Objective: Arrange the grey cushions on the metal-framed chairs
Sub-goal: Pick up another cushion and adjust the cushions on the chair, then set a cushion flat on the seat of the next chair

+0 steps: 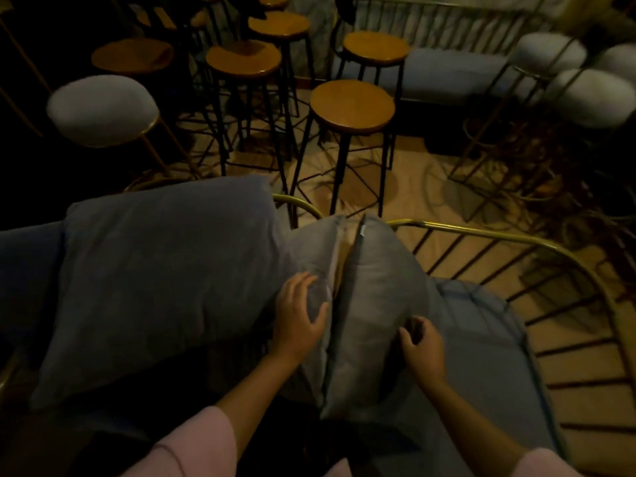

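While both hands press one grey cushion point(371, 304) on the chair's seat pad point(481, 325), the left hand point(299, 318) lies flat and spread; the right hand point(421, 346) curls loosely; no writing shows; a bigger cushion point(155, 280) sits beside it.

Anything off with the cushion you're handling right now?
Yes. The small grey cushion between the left hand and right hand gapes along its open seam, showing tan filling inside. The large cushion beside it looks intact.
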